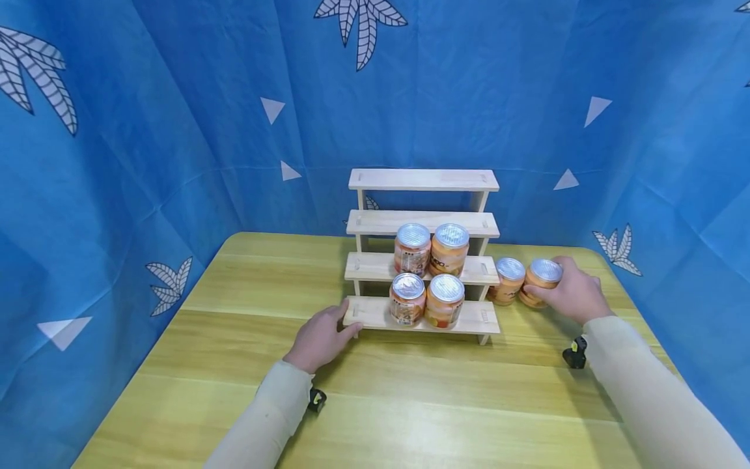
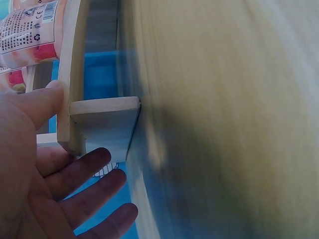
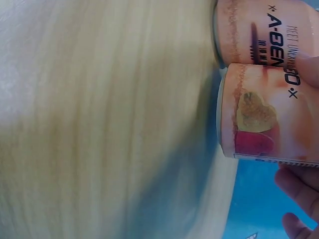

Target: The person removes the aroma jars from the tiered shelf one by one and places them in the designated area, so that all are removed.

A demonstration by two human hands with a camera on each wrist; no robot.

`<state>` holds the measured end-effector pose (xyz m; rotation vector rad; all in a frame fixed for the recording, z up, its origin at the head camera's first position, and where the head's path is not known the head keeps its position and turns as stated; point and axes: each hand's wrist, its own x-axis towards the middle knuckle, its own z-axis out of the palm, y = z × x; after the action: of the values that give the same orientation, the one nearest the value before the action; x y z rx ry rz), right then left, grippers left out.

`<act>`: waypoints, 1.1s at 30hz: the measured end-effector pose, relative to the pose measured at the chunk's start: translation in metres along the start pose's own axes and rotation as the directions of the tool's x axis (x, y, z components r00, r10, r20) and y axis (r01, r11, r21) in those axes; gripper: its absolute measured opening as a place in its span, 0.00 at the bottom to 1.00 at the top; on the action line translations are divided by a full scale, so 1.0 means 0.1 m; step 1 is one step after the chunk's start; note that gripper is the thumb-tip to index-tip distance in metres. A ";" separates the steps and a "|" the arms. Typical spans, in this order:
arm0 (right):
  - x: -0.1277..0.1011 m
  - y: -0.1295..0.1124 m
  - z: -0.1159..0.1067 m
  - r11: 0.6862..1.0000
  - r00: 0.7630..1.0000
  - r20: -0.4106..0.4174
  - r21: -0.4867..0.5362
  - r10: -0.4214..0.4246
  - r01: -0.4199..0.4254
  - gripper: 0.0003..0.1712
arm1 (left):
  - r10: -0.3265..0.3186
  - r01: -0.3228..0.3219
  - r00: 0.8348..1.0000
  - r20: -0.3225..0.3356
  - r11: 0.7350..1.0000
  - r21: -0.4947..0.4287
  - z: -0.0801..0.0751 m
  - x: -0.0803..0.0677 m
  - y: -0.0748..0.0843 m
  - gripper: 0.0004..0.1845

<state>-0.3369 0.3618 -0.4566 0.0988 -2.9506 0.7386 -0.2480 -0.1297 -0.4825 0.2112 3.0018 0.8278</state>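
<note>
So the right hand (image 1: 571,293) is over at the right-middle of the head view, fingers wrapped round an orange can (image 1: 541,281) that's standing upright on the yellow wooden table (image 1: 234,365). Thumb side faces the camera, and the arm runs in from the lower right corner in a cream sleeve. A second loose can (image 1: 507,280) stands just left of it, basically touching. In the right wrist view the held can (image 3: 269,119) fills the right side with the other can (image 3: 264,32) above it, and a couple of fingertips (image 3: 299,184) show at the lower right.

Both cans are just right of a little wooden stepped rack (image 1: 423,180) in the centre of the frame. Four more cans sit on it, two on the bottom step and two on the step above.

The left hand (image 1: 321,339) is lower centre-left, laid flat with fingers relaxed and straight, the fingertips resting against the left end of the rack's bottom step (image 1: 366,312). In the left wrist view the thumb (image 2: 42,102) presses against the step's edge (image 2: 70,74), and the hand grips nothing.
</note>
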 end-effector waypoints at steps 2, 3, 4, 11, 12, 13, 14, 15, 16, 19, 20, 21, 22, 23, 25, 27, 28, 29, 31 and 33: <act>-0.01 0.02 0.03 1.000 1.000 0.001 0.000 -0.003 0.003 0.57 | 0.008 -0.008 1.000 -0.004 1.000 0.002 0.01 0.00 -0.01 0.41; -0.01 0.03 0.04 1.000 1.000 0.003 0.000 -0.005 0.005 0.57 | 0.008 -0.008 1.000 -0.004 1.000 0.003 0.01 0.00 -0.01 0.41; -0.01 0.03 0.05 1.000 1.000 0.003 -0.002 -0.006 0.006 0.56 | 0.009 -0.009 1.000 -0.005 1.000 0.002 0.01 0.00 -0.01 0.41; -0.01 0.06 0.08 1.000 1.000 -0.001 -0.006 -0.017 0.017 0.56 | 0.007 -0.007 1.000 -0.010 1.000 -0.011 0.03 0.00 -0.02 0.41; -0.01 0.06 0.09 1.000 1.000 -0.004 -0.008 -0.024 0.024 0.56 | 0.007 -0.007 1.000 -0.011 1.000 -0.013 0.03 0.00 -0.02 0.41; -0.01 0.06 0.09 0.999 0.999 -0.008 -0.014 -0.031 0.031 0.56 | 0.007 -0.008 1.000 -0.012 1.000 -0.017 0.03 0.00 -0.02 0.41; -0.01 0.06 0.08 0.999 0.999 -0.010 -0.019 -0.038 0.038 0.55 | 0.008 -0.008 1.000 -0.013 1.000 -0.020 0.03 0.00 -0.03 0.41; -0.01 0.05 0.08 0.999 0.999 -0.011 -0.026 -0.044 0.043 0.55 | 0.008 -0.008 1.000 -0.012 1.000 -0.022 0.02 0.00 -0.03 0.41; -0.01 0.04 0.08 0.998 0.999 -0.013 -0.033 -0.050 0.049 0.55 | 0.008 -0.009 1.000 -0.011 1.000 -0.021 0.02 0.00 -0.03 0.41; -0.03 0.00 0.06 0.997 0.997 -0.026 -0.044 -0.071 0.070 0.56 | 0.013 -0.013 1.000 -0.004 1.000 -0.019 0.00 0.00 -0.03 0.42; -0.04 -0.02 0.04 0.996 0.996 -0.035 -0.040 -0.078 0.077 0.56 | 0.016 -0.016 1.000 -0.002 1.000 -0.017 0.00 0.00 -0.03 0.42; -0.05 -0.06 0.03 0.995 0.995 -0.047 -0.037 -0.090 0.088 0.55 | 0.017 -0.017 1.000 0.000 1.000 -0.014 -0.01 0.00 -0.03 0.42; -0.05 -0.10 0.01 0.995 0.993 -0.057 -0.031 -0.100 0.098 0.54 | 0.021 -0.021 1.000 -0.001 1.000 -0.014 -0.01 0.00 -0.04 0.42; -0.05 -0.14 -0.01 0.994 0.992 -0.066 -0.023 -0.112 0.111 0.53 | 0.021 -0.021 1.000 -0.002 1.000 -0.015 -0.01 0.00 -0.04 0.42; -0.04 -0.26 -0.06 0.991 0.988 -0.075 -0.011 -0.135 0.135 0.51 | 0.022 -0.023 1.000 -0.006 1.000 -0.017 0.00 0.01 -0.05 0.42; -0.02 -0.37 -0.11 0.988 0.985 -0.077 -0.007 -0.156 0.156 0.50 | 0.023 -0.023 1.000 -0.009 1.000 -0.019 0.00 0.01 -0.05 0.42; -0.01 -0.43 -0.13 0.986 0.984 -0.074 -0.007 -0.165 0.165 0.50 | 0.023 -0.023 1.000 -0.011 1.000 -0.020 0.01 0.00 -0.05 0.42; 0.01 -0.48 -0.15 0.985 0.982 -0.072 -0.007 -0.173 0.173 0.50 | 0.021 -0.021 1.000 -0.010 1.000 -0.022 0.01 0.00 -0.04 0.42; 0.03 -0.56 -0.16 0.983 0.981 -0.066 -0.009 -0.182 0.182 0.50 | 0.019 -0.019 1.000 -0.009 0.999 -0.028 0.01 0.00 -0.04 0.42; 0.05 -0.62 -0.18 0.982 0.980 -0.058 -0.007 -0.189 0.189 0.50 | 0.017 -0.018 1.000 -0.009 0.999 -0.035 0.01 0.00 -0.03 0.42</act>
<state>-0.3346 0.3150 -0.4116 0.3460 -2.8348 0.7000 -0.2482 -0.1322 -0.4848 0.2342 2.9944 0.8847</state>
